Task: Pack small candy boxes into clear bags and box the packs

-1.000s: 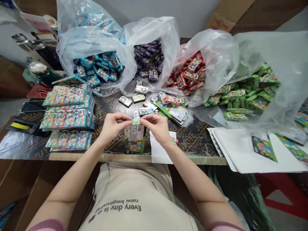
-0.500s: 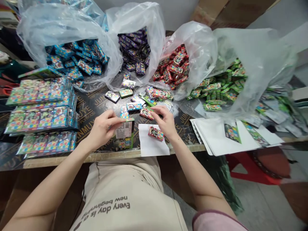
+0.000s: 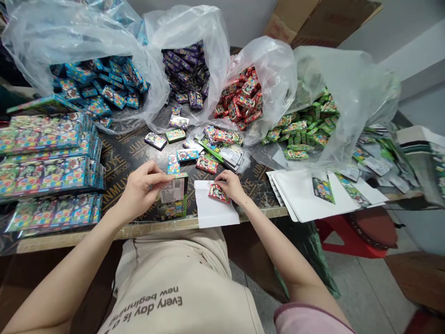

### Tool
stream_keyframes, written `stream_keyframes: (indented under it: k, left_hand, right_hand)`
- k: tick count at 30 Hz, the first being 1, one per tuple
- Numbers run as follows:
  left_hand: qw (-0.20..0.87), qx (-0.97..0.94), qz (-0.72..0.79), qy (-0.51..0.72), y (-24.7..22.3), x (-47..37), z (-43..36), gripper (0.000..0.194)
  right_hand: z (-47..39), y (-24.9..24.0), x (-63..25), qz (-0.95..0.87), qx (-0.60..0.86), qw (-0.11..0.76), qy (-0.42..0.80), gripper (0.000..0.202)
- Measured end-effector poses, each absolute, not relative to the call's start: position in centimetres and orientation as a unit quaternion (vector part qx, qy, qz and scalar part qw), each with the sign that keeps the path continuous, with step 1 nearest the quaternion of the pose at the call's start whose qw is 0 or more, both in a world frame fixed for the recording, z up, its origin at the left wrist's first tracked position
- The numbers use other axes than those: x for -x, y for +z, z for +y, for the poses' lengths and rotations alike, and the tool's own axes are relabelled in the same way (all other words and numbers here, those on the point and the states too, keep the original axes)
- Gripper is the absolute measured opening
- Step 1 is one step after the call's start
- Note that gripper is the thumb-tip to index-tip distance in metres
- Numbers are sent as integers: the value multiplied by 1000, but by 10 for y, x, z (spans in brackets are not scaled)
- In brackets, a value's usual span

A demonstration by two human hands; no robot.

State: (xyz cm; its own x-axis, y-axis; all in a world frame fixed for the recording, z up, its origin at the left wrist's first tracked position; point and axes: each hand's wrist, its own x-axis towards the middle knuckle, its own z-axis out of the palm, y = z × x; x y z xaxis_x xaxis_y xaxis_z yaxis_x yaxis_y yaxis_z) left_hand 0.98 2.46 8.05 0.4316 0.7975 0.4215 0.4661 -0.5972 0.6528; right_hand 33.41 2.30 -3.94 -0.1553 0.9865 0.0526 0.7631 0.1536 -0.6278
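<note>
My left hand (image 3: 144, 188), thumb and fingers pinched together, grips the top edge of a green-and-black printed packet (image 3: 173, 199) with a pale label panel, at the table's front edge. To its right, a white sheet of paper (image 3: 217, 215) lies partly over that edge. A small red box (image 3: 219, 194) rests on the sheet, and my right hand (image 3: 229, 185) has its fingertips closed on the box's upper side. Just beyond my hands lie another red box (image 3: 207, 163), a blue-and-white box (image 3: 188, 155) and several other loose small boxes.
Clear plastic bags hold blue boxes (image 3: 113, 95), purple boxes (image 3: 184, 69), red boxes (image 3: 243, 99) and green boxes (image 3: 313, 125) along the back. Stacked multi-box packs (image 3: 52, 174) stand at left. White sheets (image 3: 295, 197) with printed cards lie at right, beside a red stool (image 3: 358, 236).
My right hand has moved down from the red box beyond the paper to the one on the sheet. My left hand keeps its grip on the packet. The whole view has shifted slightly.
</note>
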Motion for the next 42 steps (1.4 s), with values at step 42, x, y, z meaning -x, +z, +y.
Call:
stream_keyframes:
  k: [42]
  left_hand:
    - [160,-761,396,488,69,-21,13,12]
  right_hand:
    - [40,105,-197,-786,348,325,393,43]
